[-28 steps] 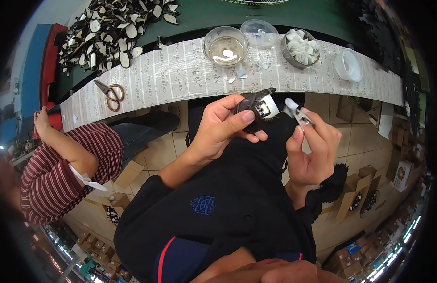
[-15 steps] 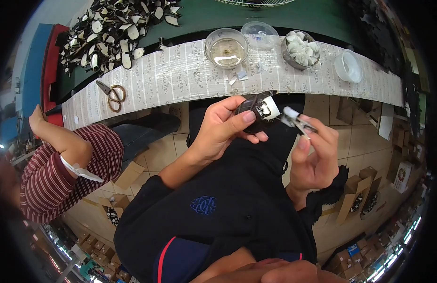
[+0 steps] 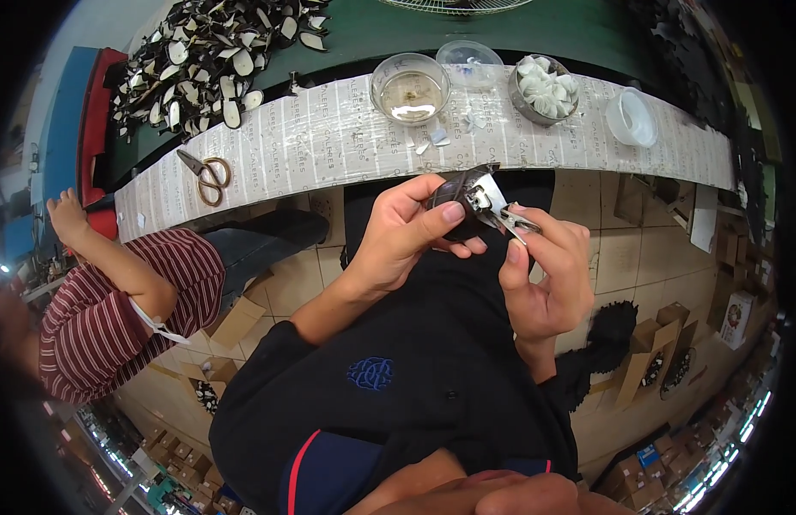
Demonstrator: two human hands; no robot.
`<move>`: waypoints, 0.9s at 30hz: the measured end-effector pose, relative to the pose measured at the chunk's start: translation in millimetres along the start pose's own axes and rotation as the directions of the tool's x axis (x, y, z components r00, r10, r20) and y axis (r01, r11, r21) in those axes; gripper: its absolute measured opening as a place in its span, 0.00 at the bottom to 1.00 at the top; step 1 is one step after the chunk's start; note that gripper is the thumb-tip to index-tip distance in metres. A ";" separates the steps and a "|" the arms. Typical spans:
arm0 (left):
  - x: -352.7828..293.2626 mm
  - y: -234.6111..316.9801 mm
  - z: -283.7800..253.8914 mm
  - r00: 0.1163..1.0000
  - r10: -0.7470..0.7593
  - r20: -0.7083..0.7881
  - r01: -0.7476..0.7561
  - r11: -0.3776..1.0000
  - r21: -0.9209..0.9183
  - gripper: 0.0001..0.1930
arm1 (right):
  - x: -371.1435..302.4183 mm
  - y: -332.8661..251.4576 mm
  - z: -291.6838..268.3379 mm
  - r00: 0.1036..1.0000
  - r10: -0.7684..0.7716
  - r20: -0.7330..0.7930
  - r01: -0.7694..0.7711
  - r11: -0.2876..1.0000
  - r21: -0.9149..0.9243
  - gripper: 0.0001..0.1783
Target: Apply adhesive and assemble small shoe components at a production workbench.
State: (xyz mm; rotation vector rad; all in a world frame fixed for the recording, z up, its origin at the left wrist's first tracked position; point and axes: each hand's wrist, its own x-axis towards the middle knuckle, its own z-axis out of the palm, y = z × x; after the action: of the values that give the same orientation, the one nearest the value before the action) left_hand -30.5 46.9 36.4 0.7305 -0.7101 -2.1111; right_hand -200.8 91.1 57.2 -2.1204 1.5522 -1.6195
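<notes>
In front of my chest, my left hand (image 3: 413, 221) is closed around a dark shoe-upper piece (image 3: 456, 187), thumb on top. A metal buckle (image 3: 480, 198) and a white patch show on its right side. My right hand (image 3: 548, 273) pinches a small metal clip-like tool (image 3: 520, 225) between thumb and fingers. The tool's tip meets the white patch beside the buckle; whether it grips there is too small to make out. Both hands are just off the near edge of the covered bench (image 3: 329, 163).
On the bench lie scissors (image 3: 211, 178), a bowl of liquid (image 3: 410, 89), a tin of white wads (image 3: 544, 89) and a clear plastic tub (image 3: 631, 118). Many black-and-white pieces (image 3: 211, 60) are heaped at the far left. A person in a striped shirt (image 3: 123, 313) sits at my left.
My right hand has moved left, bringing the tool from just right of the shoe-upper piece onto its white patch. My left hand barely moved. The other person's arm has shifted.
</notes>
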 end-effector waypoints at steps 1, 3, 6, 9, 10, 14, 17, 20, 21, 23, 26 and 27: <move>0.4 -0.8 0.2 1.000 -0.002 -0.002 0.002 1.000 0.002 0.14 | -0.4 0.6 -0.7 1.000 0.002 -0.001 -0.002 1.000 0.002 0.10; -1.1 -1.2 0.6 1.000 -0.005 -0.007 0.005 1.000 -0.013 0.14 | -0.1 -1.1 -3.2 1.000 0.009 -0.008 -0.009 1.000 -0.027 0.10; -3.6 1.3 0.4 1.000 0.006 -0.001 -0.006 1.000 -0.011 0.14 | 0.6 -1.0 -6.5 1.000 -0.018 -0.020 0.016 0.995 -0.102 0.10; -0.6 0.0 -1.5 1.000 -0.005 -0.003 0.005 1.000 -0.002 0.14 | 1.7 2.5 -9.8 1.000 0.003 -0.023 -0.006 0.992 -0.128 0.09; 0.5 -0.1 -0.9 1.000 -0.006 0.000 0.006 1.000 -0.001 0.14 | 2.6 2.8 -11.1 1.000 0.018 -0.015 -0.020 0.989 -0.148 0.08; 1.6 1.1 0.9 1.000 -0.004 -0.012 0.004 1.000 0.003 0.14 | 6.0 6.5 -11.4 0.999 0.018 -0.043 -0.026 0.980 -0.198 0.08; 0.8 0.3 2.6 1.000 0.004 -0.010 -0.004 1.000 0.005 0.14 | 5.5 10.8 -14.7 0.996 -0.011 -0.091 -0.010 0.974 -0.227 0.08; 0.2 -0.1 2.5 0.999 0.018 -0.031 -0.016 0.998 0.060 0.13 | 7.0 13.4 -20.2 0.987 -0.007 -0.160 -0.024 0.981 -0.191 0.08; 2.1 -1.6 1.2 0.999 0.008 -0.039 -0.005 0.997 0.072 0.13 | 4.6 15.7 -21.6 0.984 0.038 -0.172 -0.065 0.986 -0.155 0.07; 8.3 0.5 1.4 0.999 0.042 0.014 -0.044 0.990 0.136 0.12 | 0.6 19.3 -29.6 0.976 0.117 -0.185 -0.140 0.983 -0.120 0.06; 23.5 19.1 -1.9 0.980 0.110 0.163 -0.151 0.954 0.261 0.11 | -7.6 25.2 -37.0 0.962 0.166 -0.215 -0.195 0.973 -0.123 0.06; 33.1 31.6 1.9 0.970 0.144 0.197 -0.205 0.917 0.343 0.11 | -10.3 26.8 -41.7 0.958 0.177 -0.225 -0.210 0.968 -0.133 0.06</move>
State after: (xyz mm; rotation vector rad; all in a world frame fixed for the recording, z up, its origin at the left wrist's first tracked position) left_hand -34.3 3.5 50.8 0.6563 -1.2350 -1.9121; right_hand -249.2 105.8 53.6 -1.8380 1.9429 -1.7539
